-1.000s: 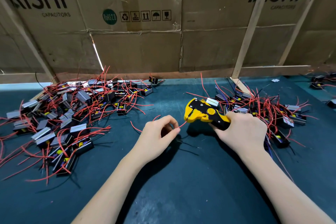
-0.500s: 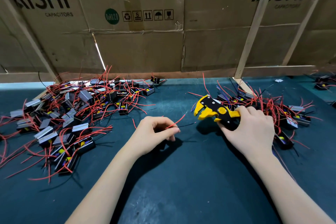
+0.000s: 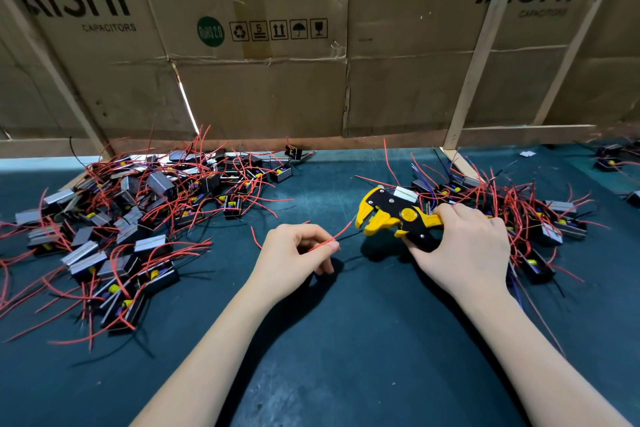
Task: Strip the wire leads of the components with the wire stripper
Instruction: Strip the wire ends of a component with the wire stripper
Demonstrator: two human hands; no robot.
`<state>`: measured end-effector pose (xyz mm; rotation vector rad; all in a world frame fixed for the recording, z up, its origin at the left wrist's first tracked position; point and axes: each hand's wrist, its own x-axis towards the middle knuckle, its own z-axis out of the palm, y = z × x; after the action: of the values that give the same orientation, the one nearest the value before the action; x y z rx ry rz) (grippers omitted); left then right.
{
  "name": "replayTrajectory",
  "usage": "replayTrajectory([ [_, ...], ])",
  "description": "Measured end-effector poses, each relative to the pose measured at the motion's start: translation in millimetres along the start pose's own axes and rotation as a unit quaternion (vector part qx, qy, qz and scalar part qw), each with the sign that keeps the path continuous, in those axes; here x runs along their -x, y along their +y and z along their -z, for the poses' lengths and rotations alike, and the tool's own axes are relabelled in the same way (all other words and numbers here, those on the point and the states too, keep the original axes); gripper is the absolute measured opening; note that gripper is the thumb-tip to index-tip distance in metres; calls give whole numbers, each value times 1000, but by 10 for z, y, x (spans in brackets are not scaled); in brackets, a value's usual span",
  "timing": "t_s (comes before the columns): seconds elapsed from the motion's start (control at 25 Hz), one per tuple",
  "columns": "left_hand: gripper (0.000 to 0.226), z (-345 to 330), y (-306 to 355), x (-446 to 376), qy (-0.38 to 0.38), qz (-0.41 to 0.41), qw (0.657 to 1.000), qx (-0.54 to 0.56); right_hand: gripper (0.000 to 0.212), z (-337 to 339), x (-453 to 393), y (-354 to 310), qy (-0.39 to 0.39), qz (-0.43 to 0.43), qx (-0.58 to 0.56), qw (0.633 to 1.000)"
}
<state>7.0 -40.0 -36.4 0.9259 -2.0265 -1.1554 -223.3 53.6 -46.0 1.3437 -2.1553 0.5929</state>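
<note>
- Currently lining up a strip: pinching a red wire lead between thumb and forefinger of the left hand, with the lead's free tip angling up and right toward the tool.
- Gripping the handles of the yellow-and-black wire stripper in the right hand, fingers curled round the grips, tool head pointing left.
- Holding the stripper's yellow jaws visibly parted, with the lead's tip just beside the mouth and not yet seated between them, as far as can be told.
- Hiding the component belonging to this lead, probably under the left palm; cannot tell for sure.
- Working over the dark green surface, between a large left pile of components and a smaller right pile of components lying behind and beside the right hand; which pile is done cannot be told.
- Judging the step: feeding, not cutting yet.
- Calling next for sliding the red tip a short way into the open jaws, keeping it straight and level with the blade slot, then squeezing the handles fully.
- Needing a firm pinch on the lead so the pull does not drag it out of the left fingers.
- Watching a thin black wire lying just beneath, to keep it out of the jaws.
</note>
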Motion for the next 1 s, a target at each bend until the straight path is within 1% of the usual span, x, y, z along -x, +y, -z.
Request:
replayTrajectory([
  [0.16, 13, 0, 11, 4, 1, 2, 1000, 7, 46, 22, -1, 2, -10, 3, 13, 1000],
  [0.4, 12, 2, 13, 11, -2, 0, 1000, 5, 47, 14, 3, -13, -3, 8, 17, 1000],
  [0.68, 12, 11, 21, 16, 3, 3, 1000, 23, 52, -17, 16, -1, -2, -6, 40, 999],
  [0.84, 13, -14, 27, 20, 1, 0, 1000, -1, 52, -21, 18, -14, -5, -4, 32, 999],
  [1.0, 12, -9, 35, 23, 5, 0, 1000, 3, 50, -9, 10, -29, -13, 3, 23, 1000],
])
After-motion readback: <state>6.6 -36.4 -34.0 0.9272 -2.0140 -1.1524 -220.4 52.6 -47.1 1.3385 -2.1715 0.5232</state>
